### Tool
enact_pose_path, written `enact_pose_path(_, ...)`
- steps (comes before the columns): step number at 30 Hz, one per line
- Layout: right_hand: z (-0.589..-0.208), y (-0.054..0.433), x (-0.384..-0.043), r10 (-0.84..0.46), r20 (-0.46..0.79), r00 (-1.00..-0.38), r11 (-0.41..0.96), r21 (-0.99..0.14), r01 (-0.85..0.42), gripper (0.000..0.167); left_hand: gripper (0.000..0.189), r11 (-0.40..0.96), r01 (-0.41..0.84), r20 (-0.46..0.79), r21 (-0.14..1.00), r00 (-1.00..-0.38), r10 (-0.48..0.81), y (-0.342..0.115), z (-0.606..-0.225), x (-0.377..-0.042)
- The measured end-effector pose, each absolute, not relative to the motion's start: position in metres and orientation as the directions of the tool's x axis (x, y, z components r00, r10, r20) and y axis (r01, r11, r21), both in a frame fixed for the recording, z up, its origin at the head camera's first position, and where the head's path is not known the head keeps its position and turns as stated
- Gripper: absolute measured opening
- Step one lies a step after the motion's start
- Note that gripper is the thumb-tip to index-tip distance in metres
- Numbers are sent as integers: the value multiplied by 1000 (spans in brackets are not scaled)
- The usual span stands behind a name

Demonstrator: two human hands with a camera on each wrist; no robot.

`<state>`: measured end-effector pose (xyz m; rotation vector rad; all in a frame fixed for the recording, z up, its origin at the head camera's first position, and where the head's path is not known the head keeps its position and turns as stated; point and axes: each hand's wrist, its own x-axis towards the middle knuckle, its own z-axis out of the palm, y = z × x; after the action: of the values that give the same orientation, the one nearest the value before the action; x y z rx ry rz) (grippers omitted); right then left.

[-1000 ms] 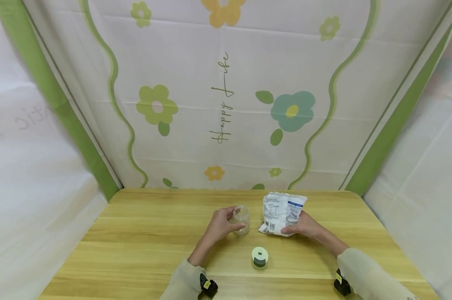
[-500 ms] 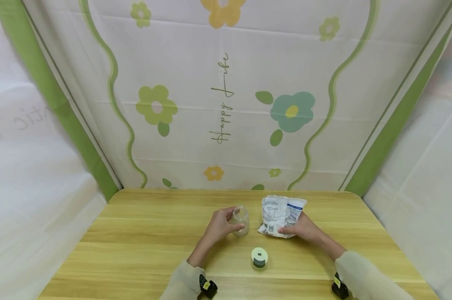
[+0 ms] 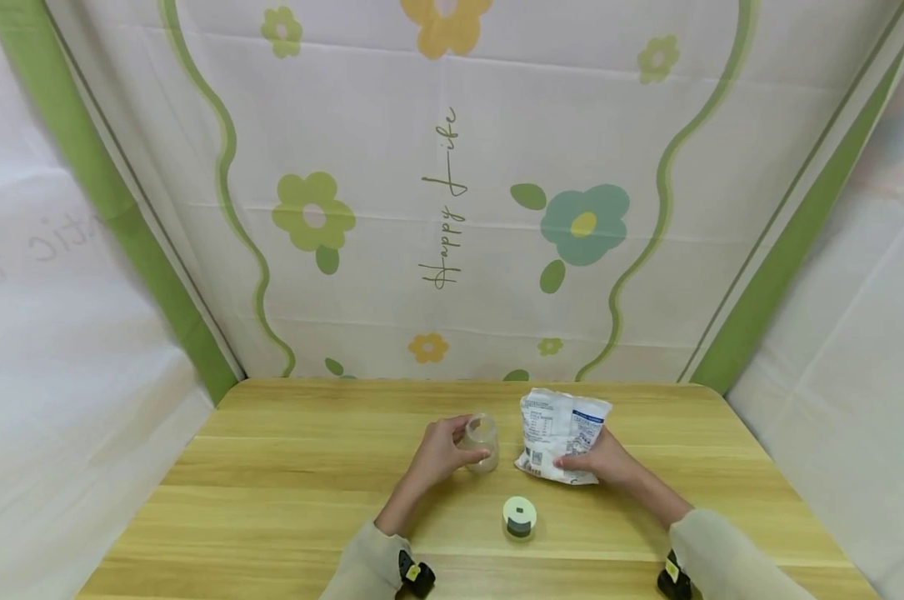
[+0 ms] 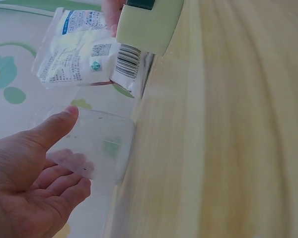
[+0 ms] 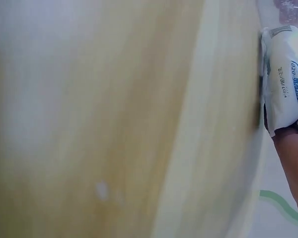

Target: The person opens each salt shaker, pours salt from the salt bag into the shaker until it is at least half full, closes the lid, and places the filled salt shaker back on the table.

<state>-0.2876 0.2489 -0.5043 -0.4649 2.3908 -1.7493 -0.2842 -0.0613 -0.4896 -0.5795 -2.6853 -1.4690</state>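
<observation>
My left hand (image 3: 442,451) curls its thumb and fingers around a clear, lidless jar (image 3: 484,450) that stands upright on the table. In the left wrist view the jar (image 4: 107,144) looks see-through, with fingers visible behind its wall. To its right, my right hand (image 3: 605,460) grips a white printed packet (image 3: 552,429) by its lower right side, thumb on the front. The packet (image 5: 283,79) shows blue lettering in the right wrist view. A pale green lid (image 3: 519,510) with a dark grey flap sits nearer me, between both hands.
The wooden table (image 3: 287,483) carries these things. Its far edge meets a white curtain (image 3: 377,283) printed with flowers, and more white cloth hangs at both sides. Black wrist cameras are strapped at both sleeves.
The packet has shifted slightly left and toward me in my right hand, with its lower edge a little nearer. My left hand, the jar and the lid stay put.
</observation>
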Motion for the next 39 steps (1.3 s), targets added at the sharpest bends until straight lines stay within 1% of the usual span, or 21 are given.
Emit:
enact_pose_path(3,-503,248,-285,-327,76,-942,237,-958,-160,81,61,480,333,199,812,-930,309,-62,-490,-284)
enact_pose_path(5,-500,247,-283,-320,85,-944,203,-967,-156,78,60,478,335,201,812,-929,310,-62,-490,-284)
enact_pose_path(12,-485,243,-278,-292,81,-953,53,-994,-100,54,61,475,350,213,807,-924,318,-61,-490,-284)
enact_pose_path(14,-481,241,-276,-295,83,-952,3,-996,-88,50,60,475,350,213,807,-924,318,-61,-490,-284)
enact_pose_path(16,-477,239,-273,-320,97,-943,-46,-995,-86,49,60,474,349,213,808,-924,317,-61,-490,-284)
enact_pose_path(22,-473,232,-267,-401,182,-898,-164,-978,-125,59,59,479,366,232,798,-920,316,-62,-491,-284)
enact_pose_path(25,-473,230,-266,-413,202,-888,-182,-974,-137,61,59,475,372,237,797,-917,321,-62,-491,-284)
enact_pose_path(28,-473,229,-266,-416,193,-889,-176,-976,-130,58,59,469,370,234,802,-917,323,-62,-491,-284)
enact_pose_path(35,-467,229,-263,-405,128,-905,-111,-990,-90,52,59,466,368,234,805,-918,320,-62,-492,-285)
enact_pose_path(39,-465,228,-262,-401,116,-909,-81,-993,-91,49,59,465,369,235,805,-917,322,-62,-492,-284)
